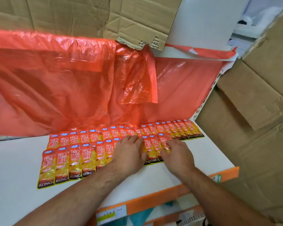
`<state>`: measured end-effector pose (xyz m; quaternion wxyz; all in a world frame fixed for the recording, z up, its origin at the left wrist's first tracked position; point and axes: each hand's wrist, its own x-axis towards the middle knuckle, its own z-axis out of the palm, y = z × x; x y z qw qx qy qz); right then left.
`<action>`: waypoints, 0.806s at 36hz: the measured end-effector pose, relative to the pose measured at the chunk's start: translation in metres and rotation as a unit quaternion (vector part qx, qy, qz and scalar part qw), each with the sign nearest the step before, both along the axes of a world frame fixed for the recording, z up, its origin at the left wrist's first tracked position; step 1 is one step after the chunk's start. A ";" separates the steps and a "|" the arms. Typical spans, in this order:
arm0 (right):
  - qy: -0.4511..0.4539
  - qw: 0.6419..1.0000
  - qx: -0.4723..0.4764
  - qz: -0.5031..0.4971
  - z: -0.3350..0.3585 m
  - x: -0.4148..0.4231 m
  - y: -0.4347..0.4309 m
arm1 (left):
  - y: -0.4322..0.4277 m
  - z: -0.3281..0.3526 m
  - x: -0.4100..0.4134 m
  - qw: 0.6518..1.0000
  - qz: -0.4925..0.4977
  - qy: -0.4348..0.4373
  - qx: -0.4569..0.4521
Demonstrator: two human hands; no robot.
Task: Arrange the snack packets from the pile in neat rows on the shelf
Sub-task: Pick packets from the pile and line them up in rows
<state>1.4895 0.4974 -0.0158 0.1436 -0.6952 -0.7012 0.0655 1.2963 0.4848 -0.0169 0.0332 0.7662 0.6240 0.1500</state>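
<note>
Left hand (129,152) spread flat on front row (75,160). Right hand (176,154) nearer the end packet (163,141), long axis front-to-back; grip pinching or merely pressing, cannot tell. Bare shelf (206,154) lies rightward.
</note>
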 end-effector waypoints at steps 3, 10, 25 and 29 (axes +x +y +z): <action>-0.022 0.999 -0.002 0.035 -0.002 -0.011 -0.013 | -0.009 -0.001 -0.005 1.000 -0.001 0.002 -0.008; -0.012 0.994 -0.012 0.104 0.005 -0.029 -0.036 | -0.047 0.002 -0.014 0.999 0.051 0.001 -0.011; 0.033 0.943 -0.050 0.327 0.008 -0.101 -0.124 | -0.210 0.004 -0.069 0.956 0.293 0.017 0.013; 0.046 0.922 -0.071 0.377 0.010 -0.135 -0.156 | -0.256 -0.003 -0.101 0.942 0.337 0.014 0.006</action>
